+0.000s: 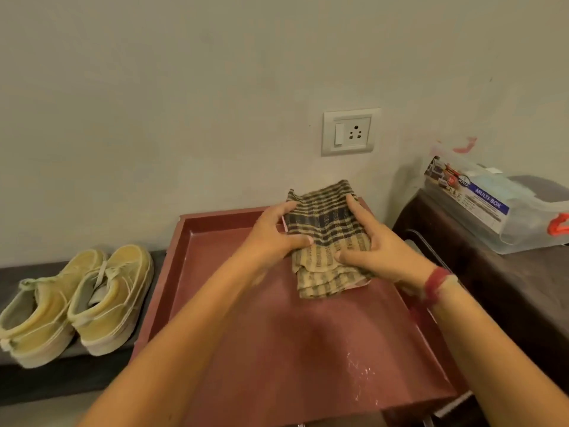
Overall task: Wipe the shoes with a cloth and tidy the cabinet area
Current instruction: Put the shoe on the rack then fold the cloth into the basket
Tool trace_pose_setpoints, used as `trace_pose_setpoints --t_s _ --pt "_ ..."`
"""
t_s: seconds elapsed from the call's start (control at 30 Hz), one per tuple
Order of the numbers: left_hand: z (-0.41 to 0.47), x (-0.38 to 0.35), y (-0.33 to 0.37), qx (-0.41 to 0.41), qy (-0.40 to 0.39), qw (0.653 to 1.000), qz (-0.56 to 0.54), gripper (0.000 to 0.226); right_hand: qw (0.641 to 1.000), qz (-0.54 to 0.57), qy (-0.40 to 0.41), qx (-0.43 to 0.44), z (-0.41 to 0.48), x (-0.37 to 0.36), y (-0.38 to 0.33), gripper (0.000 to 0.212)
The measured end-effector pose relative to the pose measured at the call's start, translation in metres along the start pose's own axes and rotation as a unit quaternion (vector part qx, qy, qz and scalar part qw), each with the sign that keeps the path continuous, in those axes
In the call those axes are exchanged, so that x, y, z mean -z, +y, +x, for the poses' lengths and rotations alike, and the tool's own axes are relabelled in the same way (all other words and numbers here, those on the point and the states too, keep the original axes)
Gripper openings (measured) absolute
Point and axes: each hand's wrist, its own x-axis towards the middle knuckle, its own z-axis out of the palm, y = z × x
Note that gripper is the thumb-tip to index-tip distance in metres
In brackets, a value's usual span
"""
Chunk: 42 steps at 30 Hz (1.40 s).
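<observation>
Head view is showing the folded checked cloth (326, 229) lying toward the far right of the red rimmed worktop (277, 349), close to the wall. Both hands are taking it by its sides. The left hand (274, 235) is gripping the left edge, its thumb lying over the top and a finger reaching to the far corner. The right hand (378, 248) is holding the right side, thumb pressing the near part and fingers bending over the fabric.

The shoes (114, 291) are sitting as a pair well apart to the left, on a dark ledge (46, 383) lower than the worktop, toes pointing toward the wall. A clear plastic box (492, 211) is resting on the dark cabinet (508, 288) to the right.

The cloth is looking thin, light and limp, stacked in several layers, so it is likely to be sagging and unfolding if lifted by one corner. Holding both side edges through all the layers, or bunching it into one palm, is probably the safer hold for carrying it across to the shoes. It is unlikely to be slipping, given the woven surface.
</observation>
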Motion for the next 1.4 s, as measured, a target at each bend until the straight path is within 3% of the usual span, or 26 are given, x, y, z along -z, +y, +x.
trace_pose_setpoints --t_s 0.13,0.2,0.3,0.43,0.57,0.63,0.7,0.83,0.97,1.03,1.1,1.23,1.4 --pt "0.051 -0.014 -0.008 0.022 -0.026 0.982 0.183 0.055 0.989 -0.125 -0.015 -0.081 0.047 0.004 0.019 0.092" --pt "0.065 -0.026 -0.017 -0.006 -0.046 0.950 0.310 0.048 0.967 -0.234 -0.036 -0.091 0.059 -0.003 0.034 0.091" --pt "0.079 -0.040 -0.028 -0.020 -0.078 0.898 0.433 0.056 0.945 -0.305 -0.041 -0.110 0.066 -0.011 0.055 0.091" --pt "0.082 -0.054 -0.033 -0.022 -0.117 0.802 0.585 0.051 0.909 -0.399 -0.040 -0.112 0.069 -0.020 0.069 0.077" --pt "0.070 -0.066 -0.041 -0.072 -0.093 0.651 0.750 0.032 0.874 -0.478 0.011 -0.083 0.066 -0.028 0.063 0.026" --pt "0.068 -0.065 -0.042 -0.048 -0.085 0.630 0.771 0.029 0.849 -0.523 0.075 -0.023 0.063 -0.030 0.061 0.021" --pt "0.068 -0.061 -0.038 -0.027 -0.110 0.632 0.767 0.029 0.843 -0.534 0.067 -0.011 0.061 -0.031 0.061 0.023" --pt "0.061 -0.059 -0.042 -0.001 -0.148 0.657 0.739 0.042 0.868 -0.473 -0.064 -0.138 0.062 -0.032 0.053 0.024" --pt "0.053 -0.058 -0.036 0.049 -0.199 0.655 0.727 0.052 0.850 -0.470 -0.148 -0.186 0.065 -0.033 0.034 0.030" --pt "0.043 -0.052 -0.029 0.034 -0.194 0.695 0.692 0.049 0.840 -0.473 -0.177 -0.196 0.059 -0.033 0.027 0.036" --pt "0.023 -0.043 -0.024 -0.027 -0.131 0.761 0.635 0.042 0.857 -0.464 -0.156 -0.164 0.046 -0.031 0.019 0.036" --pt "-0.047 -0.018 -0.012 -0.087 -0.008 0.866 0.492 0.042 0.947 -0.319 -0.007 -0.024 -0.005 -0.032 -0.005 0.030" --pt "-0.141 0.024 -0.018 -0.111 0.097 0.915 0.376 0.035 0.989 -0.138 0.054 0.026 -0.089 -0.066 -0.036 0.021"
